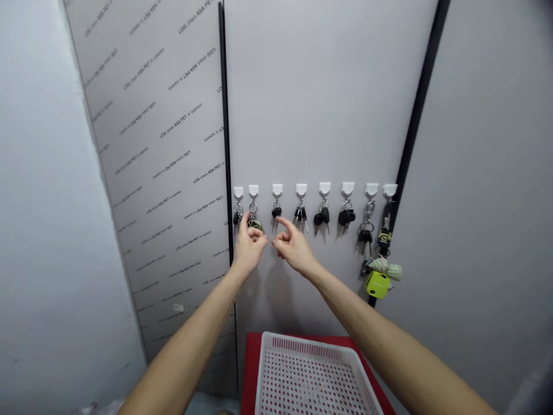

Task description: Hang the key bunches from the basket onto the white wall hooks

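While the left hand hovers over the brass-coloured metal charm below the second white plastic hook, the right hand points its index finger at the black-headed metal key hanging from the third white plastic hook. On both hands the index finger is raised and the others are curled — whether anything thin is pinched between them, I cannot tell. Good handling here means taking a key by its ring, supporting the weight from beneath and easing the ring over the hook's lip, since a sideways tug could loosen the mount.

The hands are near each other, so one should yield before the other crosses. A black vertical strip edges the pale smooth panel just left of the row; at right, the black-headed key bunch on the next hook limits sideways swing. Plain panel above the hooks offers lifting room — below, the white perforated plastic basket stands well apart.
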Motion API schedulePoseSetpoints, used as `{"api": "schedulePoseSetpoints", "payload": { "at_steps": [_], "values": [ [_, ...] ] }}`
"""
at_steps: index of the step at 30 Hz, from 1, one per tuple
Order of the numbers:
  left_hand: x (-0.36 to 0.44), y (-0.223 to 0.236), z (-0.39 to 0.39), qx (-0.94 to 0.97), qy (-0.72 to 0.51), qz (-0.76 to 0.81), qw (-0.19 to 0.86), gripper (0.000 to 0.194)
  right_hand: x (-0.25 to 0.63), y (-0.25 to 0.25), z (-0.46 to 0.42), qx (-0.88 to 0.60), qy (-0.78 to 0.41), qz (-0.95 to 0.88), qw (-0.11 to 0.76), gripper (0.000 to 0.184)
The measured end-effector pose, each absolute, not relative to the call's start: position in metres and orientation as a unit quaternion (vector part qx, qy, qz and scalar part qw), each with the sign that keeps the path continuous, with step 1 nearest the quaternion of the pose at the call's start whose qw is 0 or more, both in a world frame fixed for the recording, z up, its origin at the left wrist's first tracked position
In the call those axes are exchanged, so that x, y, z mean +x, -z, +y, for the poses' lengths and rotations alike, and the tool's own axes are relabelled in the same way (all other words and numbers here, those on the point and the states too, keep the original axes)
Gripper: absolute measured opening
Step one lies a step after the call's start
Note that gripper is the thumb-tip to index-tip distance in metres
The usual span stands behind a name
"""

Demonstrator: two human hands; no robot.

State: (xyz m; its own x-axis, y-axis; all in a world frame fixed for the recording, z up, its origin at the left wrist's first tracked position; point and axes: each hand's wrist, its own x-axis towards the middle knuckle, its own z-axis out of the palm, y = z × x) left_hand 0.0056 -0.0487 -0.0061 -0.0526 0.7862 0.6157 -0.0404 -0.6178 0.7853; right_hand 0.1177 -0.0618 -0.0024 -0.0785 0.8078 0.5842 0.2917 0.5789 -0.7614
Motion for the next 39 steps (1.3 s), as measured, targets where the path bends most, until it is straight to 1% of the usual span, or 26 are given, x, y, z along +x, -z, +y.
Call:
{"api": "schedulePoseSetpoints", "payload": {
  "at_steps": [2, 4, 6, 7, 9, 11, 12, 17, 19, 21, 23, 25, 27, 30, 33, 36, 39],
  "values": [
    [-0.009, 0.009, -0.030, 0.559, -0.699, 0.380, 0.234, 0.055, 0.109, 0.005, -0.047, -0.457, -0.171, -0.701, 0.519, 0.040],
    [-0.020, 0.008, -0.013, 0.523, -0.708, 0.441, 0.175, 0.048, 0.100, 0.004, -0.033, -0.496, -0.089, -0.696, 0.512, 0.038],
    [-0.027, 0.006, 0.000, 0.532, -0.676, 0.485, 0.159, 0.043, 0.090, 0.001, -0.021, -0.514, -0.037, -0.690, 0.509, 0.041],
    [-0.029, 0.005, 0.005, 0.545, -0.654, 0.499, 0.162, 0.040, 0.085, -0.001, -0.017, -0.519, -0.025, -0.691, 0.503, 0.040],
    [-0.030, 0.000, 0.011, 0.567, -0.623, 0.512, 0.170, 0.028, 0.079, -0.005, -0.010, -0.529, -0.018, -0.693, 0.489, 0.028],
    [-0.032, -0.007, 0.014, 0.571, -0.619, 0.511, 0.172, 0.017, 0.075, -0.010, -0.006, -0.529, -0.026, -0.696, 0.485, 0.018],
    [-0.034, -0.012, 0.015, 0.569, -0.622, 0.509, 0.174, 0.015, 0.074, -0.014, -0.004, -0.521, -0.033, -0.696, 0.492, 0.016],
    [-0.045, -0.051, 0.015, 0.553, -0.669, 0.464, 0.176, 0.017, 0.073, -0.053, -0.001, -0.458, -0.078, -0.664, 0.586, 0.016],
    [-0.045, -0.065, 0.013, 0.561, -0.678, 0.439, 0.181, 0.016, 0.071, -0.070, -0.002, -0.424, -0.108, -0.665, 0.605, 0.016],
    [-0.044, -0.073, 0.010, 0.593, -0.658, 0.426, 0.187, 0.014, 0.071, -0.080, -0.007, -0.394, -0.142, -0.694, 0.586, 0.014],
    [-0.045, -0.075, 0.008, 0.624, -0.628, 0.425, 0.190, 0.012, 0.074, -0.079, -0.013, -0.380, -0.163, -0.731, 0.543, 0.011],
    [-0.049, -0.074, 0.007, 0.620, -0.620, 0.442, 0.191, 0.012, 0.081, -0.069, -0.020, -0.388, -0.169, -0.749, 0.510, 0.008],
    [-0.053, -0.075, 0.009, 0.590, -0.635, 0.464, 0.181, 0.014, 0.090, -0.055, -0.024, -0.406, -0.184, -0.744, 0.497, 0.006],
    [-0.055, -0.082, 0.011, 0.579, -0.647, 0.479, 0.132, 0.015, 0.103, -0.035, -0.025, -0.418, -0.247, -0.721, 0.494, 0.005],
    [-0.049, -0.094, 0.010, 0.634, -0.613, 0.469, 0.048, 0.012, 0.111, -0.032, -0.023, -0.415, -0.279, -0.696, 0.515, 0.005],
    [-0.046, -0.105, 0.006, 0.685, -0.547, 0.481, -0.013, 0.009, 0.109, -0.046, -0.020, -0.417, -0.270, -0.683, 0.536, 0.006],
    [-0.051, -0.113, 0.001, 0.691, -0.510, 0.512, -0.033, 0.011, 0.097, -0.069, -0.015, -0.414, -0.235, -0.698, 0.534, 0.007]
  ]
}}
